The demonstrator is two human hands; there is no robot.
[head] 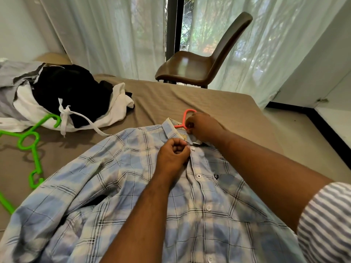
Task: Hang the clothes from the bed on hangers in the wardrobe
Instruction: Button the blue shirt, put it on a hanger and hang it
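Now fingers pinch the shirt collar.

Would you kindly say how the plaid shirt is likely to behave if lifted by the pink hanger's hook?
Probably floppy: the shirt lies in soft creases on the bed. Likely light, since the cloth looks thin. Its sleeves would probably dangle from the hanger.

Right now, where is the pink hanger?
In the head view, the pink hanger pokes its hook out of the collar of the plaid shirt, in the middle of the bed, just left of the right hand.
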